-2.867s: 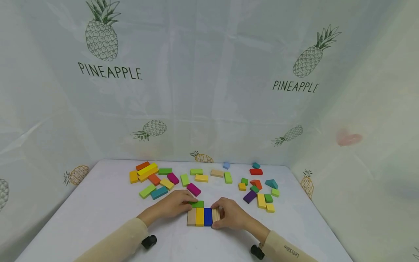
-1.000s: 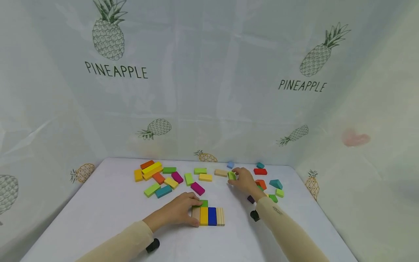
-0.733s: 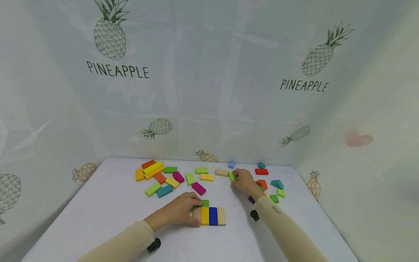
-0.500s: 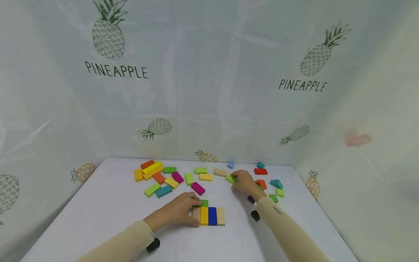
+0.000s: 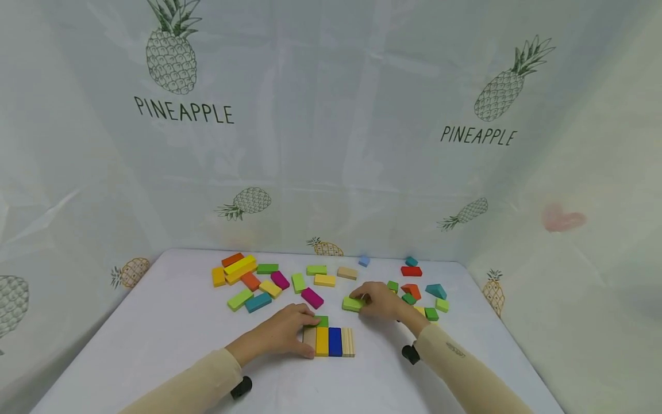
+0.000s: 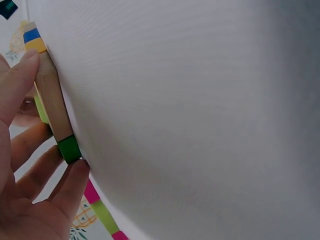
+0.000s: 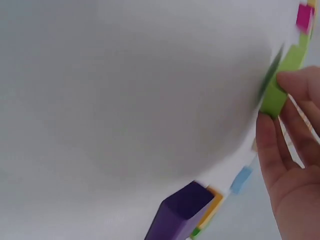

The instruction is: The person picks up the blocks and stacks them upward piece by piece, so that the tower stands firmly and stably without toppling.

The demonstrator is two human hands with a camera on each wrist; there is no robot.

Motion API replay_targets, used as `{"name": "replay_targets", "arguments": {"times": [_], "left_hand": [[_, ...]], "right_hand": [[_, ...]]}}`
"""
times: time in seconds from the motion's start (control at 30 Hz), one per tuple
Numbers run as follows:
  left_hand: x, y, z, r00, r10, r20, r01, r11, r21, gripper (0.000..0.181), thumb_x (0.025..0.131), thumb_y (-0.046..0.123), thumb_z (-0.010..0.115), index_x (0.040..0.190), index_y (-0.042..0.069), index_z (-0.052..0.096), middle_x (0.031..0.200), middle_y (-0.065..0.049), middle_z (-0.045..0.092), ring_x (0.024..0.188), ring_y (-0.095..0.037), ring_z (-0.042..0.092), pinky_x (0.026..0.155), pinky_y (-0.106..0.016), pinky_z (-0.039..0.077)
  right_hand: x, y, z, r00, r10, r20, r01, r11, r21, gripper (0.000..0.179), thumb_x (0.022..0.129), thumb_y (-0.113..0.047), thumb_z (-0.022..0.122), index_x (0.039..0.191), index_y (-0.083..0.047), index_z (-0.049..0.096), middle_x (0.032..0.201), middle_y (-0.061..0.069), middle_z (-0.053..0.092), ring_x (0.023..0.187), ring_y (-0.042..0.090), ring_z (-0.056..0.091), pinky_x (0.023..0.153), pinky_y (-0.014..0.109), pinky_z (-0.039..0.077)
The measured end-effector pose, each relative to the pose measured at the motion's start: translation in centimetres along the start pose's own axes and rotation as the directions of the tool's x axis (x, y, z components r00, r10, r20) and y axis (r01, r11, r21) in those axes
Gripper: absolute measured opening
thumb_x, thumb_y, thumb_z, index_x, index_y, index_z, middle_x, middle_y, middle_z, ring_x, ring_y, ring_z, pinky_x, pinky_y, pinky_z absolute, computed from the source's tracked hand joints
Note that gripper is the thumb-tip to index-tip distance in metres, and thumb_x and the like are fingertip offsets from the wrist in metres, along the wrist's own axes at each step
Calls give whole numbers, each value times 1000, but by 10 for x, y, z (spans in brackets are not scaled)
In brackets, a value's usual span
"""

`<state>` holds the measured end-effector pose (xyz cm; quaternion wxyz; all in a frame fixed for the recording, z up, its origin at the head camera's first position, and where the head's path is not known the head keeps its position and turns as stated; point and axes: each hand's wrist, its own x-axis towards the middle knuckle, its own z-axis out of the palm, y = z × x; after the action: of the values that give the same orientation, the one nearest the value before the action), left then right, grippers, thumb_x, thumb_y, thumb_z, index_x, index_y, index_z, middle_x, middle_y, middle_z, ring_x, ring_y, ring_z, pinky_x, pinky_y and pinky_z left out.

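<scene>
Lime block (image 5: 352, 305), at one o'clock from the blue block (image 5: 335, 342), is pinched by the right hand (image 5: 381, 302); the left hand (image 5: 283, 332) grips the wooden block (image 5: 310, 334) and green block (image 5: 323, 321).

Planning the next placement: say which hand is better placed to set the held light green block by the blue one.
The right hand, most likely: it pinches the light green block beyond the blue block. The left hand is busy holding the green block and plain wooden block.
</scene>
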<state>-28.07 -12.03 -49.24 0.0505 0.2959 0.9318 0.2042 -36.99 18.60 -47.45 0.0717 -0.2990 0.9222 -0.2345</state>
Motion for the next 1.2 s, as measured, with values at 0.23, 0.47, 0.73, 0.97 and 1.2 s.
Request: {"name": "replay_targets", "arguments": {"times": [0.23, 0.47, 0.73, 0.97, 1.2], "left_hand": [[-1, 1, -2, 1000, 13, -5, -13, 1000, -2, 72, 82, 57, 88, 141, 19, 71, 133, 3, 66, 120, -16, 59, 108, -40, 55], [-2, 4, -3, 1000, 11, -3, -11, 1000, -16, 72, 82, 56, 88, 141, 19, 71, 130, 4, 66, 118, -16, 59, 105, -39, 56], [-2, 3, -3, 1000, -2, 1, 2, 1000, -20, 71, 82, 57, 88, 141, 21, 71, 130, 5, 66, 118, -15, 59, 106, -39, 56], [-2, 5, -4, 1000, 1, -3, -1, 1000, -31, 71, 82, 55, 89, 142, 21, 71, 129, 5, 66, 117, -15, 59, 105, -38, 57], [-3, 5, -4, 1000, 0, -3, -1, 999, -35, 71, 82, 55, 88, 141, 21, 71, 129, 5, 66, 116, -14, 59, 105, -38, 57]], "right_hand": [[-6, -17, 9, 987, -102, 121, 96, 994, 56, 36, 94, -5, 79, 129, -14, 77, 120, -5, 73, 101, 11, 64, 93, 27, 58], [-11, -27, 10, 980, -112, 163, 98, 991, 92, 34, 95, -5, 78, 128, -11, 77, 119, -4, 74, 105, 12, 66, 97, 27, 58], [-14, -32, 12, 980, -124, 157, 107, 988, 111, 30, 99, -8, 72, 129, -9, 76, 120, -1, 74, 104, 15, 66, 97, 30, 59], [-16, -32, 17, 978, -153, 142, 137, 984, 115, 30, 101, -11, 71, 130, -10, 76, 120, -3, 74, 104, 8, 65, 95, 27, 59], [-22, -39, 22, 986, -99, 138, 84, 991, 108, 44, 98, -33, 79, 136, -11, 72, 124, -4, 71, 106, 10, 62, 97, 30, 57]]}}
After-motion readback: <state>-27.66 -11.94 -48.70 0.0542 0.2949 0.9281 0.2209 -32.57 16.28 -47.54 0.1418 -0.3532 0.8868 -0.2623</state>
